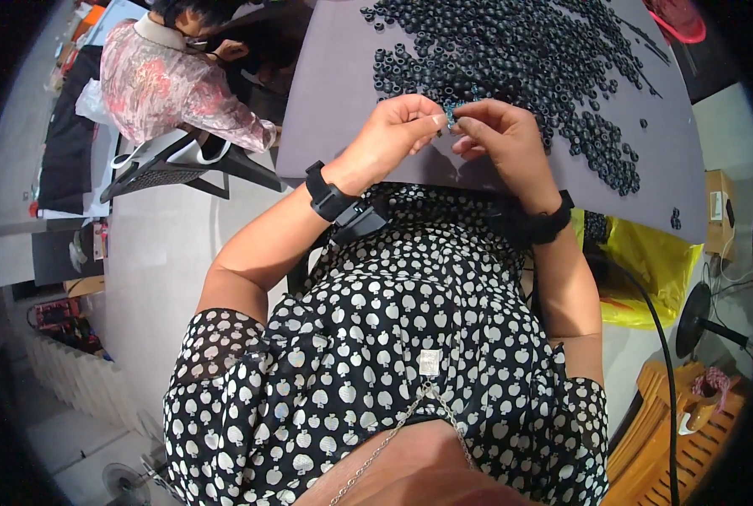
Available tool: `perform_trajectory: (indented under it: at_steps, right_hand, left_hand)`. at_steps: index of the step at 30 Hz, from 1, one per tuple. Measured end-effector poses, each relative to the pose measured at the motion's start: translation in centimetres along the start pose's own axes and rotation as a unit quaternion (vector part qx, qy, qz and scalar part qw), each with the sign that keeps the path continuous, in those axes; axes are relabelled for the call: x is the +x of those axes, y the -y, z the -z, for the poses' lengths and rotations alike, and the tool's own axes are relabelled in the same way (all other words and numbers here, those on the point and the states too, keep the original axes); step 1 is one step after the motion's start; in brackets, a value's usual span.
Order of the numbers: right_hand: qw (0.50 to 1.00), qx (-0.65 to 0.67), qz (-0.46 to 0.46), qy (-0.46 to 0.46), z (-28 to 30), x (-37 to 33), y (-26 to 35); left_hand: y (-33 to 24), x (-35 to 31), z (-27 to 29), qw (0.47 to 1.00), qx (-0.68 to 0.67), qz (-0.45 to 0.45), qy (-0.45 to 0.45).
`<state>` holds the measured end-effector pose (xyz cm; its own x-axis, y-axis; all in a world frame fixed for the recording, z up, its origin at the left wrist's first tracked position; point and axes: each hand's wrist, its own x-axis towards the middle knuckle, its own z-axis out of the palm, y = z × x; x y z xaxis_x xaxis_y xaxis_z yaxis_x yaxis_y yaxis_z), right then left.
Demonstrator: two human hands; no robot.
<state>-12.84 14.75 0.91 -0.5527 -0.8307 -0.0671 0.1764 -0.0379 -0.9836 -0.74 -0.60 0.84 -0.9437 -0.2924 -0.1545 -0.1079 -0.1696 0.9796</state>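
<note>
Pinching a small dark ring (451, 115) between them, the left hand (393, 135) and right hand (499, 139) meet just above the near edge of the desk (326, 101). Both sets of fingers are closed on it, thumb against forefinger, so the part sits at the fingertips where the eyes look straight down on it. It seems to be one of the black rings, perhaps with a bluish bit, but it is too small and too covered by fingertips to say more.

A heap of rings (511, 59) spreads over the middle and far side of the desk, thinning toward the right edge, within easy reach of both hands. Each wrist carries a black strap with a device. A yellow bag (646, 261) hangs below the desk's near right corner, half hidden by the right forearm. Another person in a pink patterned top (161, 80) sits off the left edge; their hands are hard to make out. A red thing (680, 21) at the far right corner is cut off.
</note>
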Motion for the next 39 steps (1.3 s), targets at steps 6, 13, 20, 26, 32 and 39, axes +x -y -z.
perform_trajectory:
  at_steps: [6,13,20,26,32,39]
  right_hand:
    - [0.999,-0.027,0.029,0.028,0.1,0.2,-0.4]
    - [0.993,-0.069,0.095,0.007,-0.1,0.2,-0.9]
    - [0.998,-0.025,0.066,0.002,-0.5,0.2,-0.6]
    - [0.997,-0.048,0.052,0.044,0.0,0.6,-1.1]
    - [0.997,-0.047,0.049,0.024,-0.3,0.4,-0.9]
    - [0.994,-0.072,0.084,0.006,-0.5,0.4,-0.6]
  left_hand:
    - [-0.2,-0.3,-0.4,0.999,0.045,-0.015,-0.005]
    - [-0.7,-0.5,-0.6,0.987,0.151,-0.049,-0.014]
    - [0.1,-0.3,-0.4,0.99,0.126,-0.06,-0.007]
    - [0.4,0.1,-0.2,0.987,0.155,-0.05,-0.007]
    - [-0.3,0.1,-0.4,0.997,0.077,-0.006,0.016]
    - [-0.3,0.3,-0.2,0.999,0.04,0.005,0.016]
